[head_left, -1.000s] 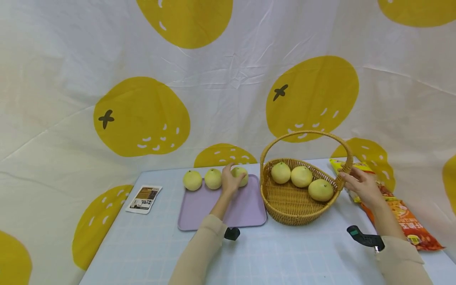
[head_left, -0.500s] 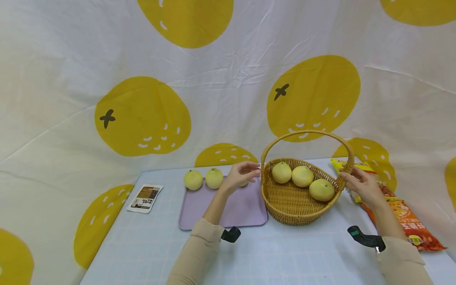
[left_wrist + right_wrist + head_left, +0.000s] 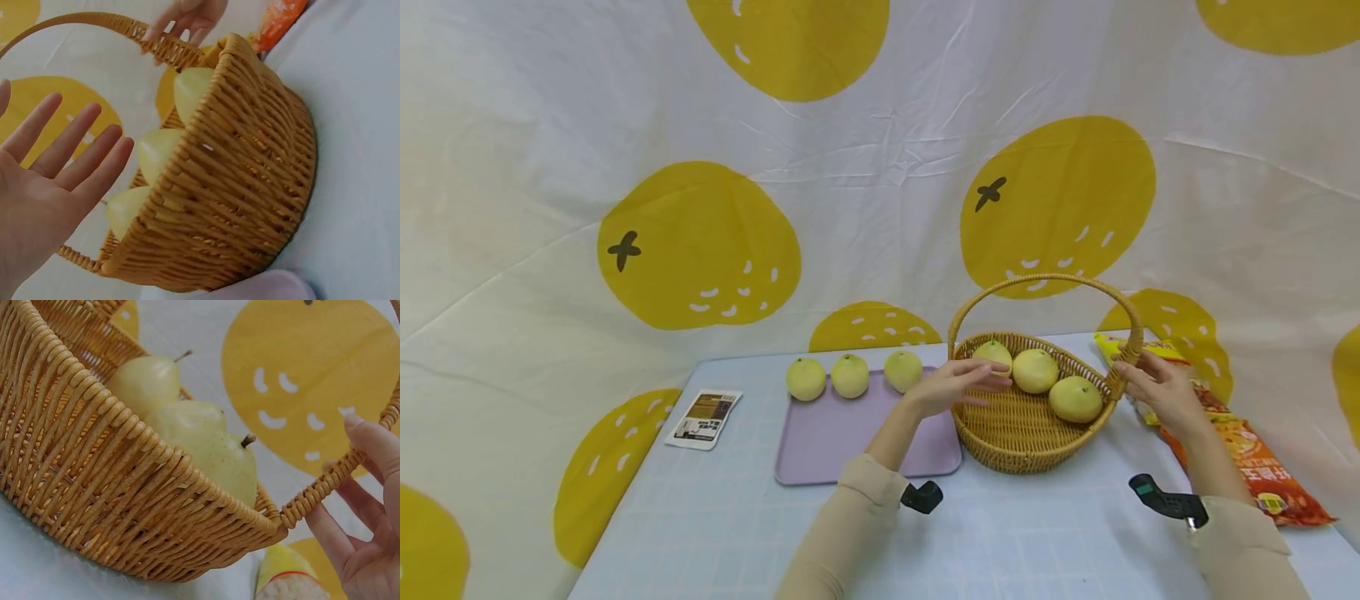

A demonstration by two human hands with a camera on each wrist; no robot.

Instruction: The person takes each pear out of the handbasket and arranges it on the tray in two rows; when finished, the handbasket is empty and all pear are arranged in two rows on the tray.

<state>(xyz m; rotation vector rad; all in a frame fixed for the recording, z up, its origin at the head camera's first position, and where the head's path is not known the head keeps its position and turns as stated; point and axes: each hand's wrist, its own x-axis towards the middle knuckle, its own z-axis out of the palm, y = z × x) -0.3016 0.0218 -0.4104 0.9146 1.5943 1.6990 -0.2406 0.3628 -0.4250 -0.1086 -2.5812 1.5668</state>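
Well to the left of the left fingers, a flat white-and-brown packet (image 3: 703,419) lies on the pale blue tabletop (image 3: 1000,542). Nearer to those fingers is a lilac tray (image 3: 827,442), with three pale yellow pears in a row along its far edge: the left pear (image 3: 806,380) and the middle pear (image 3: 850,377) are farther off, while the right pear (image 3: 903,371) is just left of the hand and beyond it. The left hand (image 3: 951,389) is at the left side of a wicker basket (image 3: 1011,458), its fingers straight, slightly spread and holding nothing. Behind the left fingertips sits the first basket pear (image 3: 992,354); to their right are the second basket pear (image 3: 1035,372) and, closest to the right fingers, the third basket pear (image 3: 1076,400). The right hand (image 3: 1168,400) grips the foot of the basket's arched handle (image 3: 1052,277) between thumb and fingers. Beyond those fingers lies a yellow bag (image 3: 1110,346); to their right and nearer the person, an orange-red bag (image 3: 1273,475).
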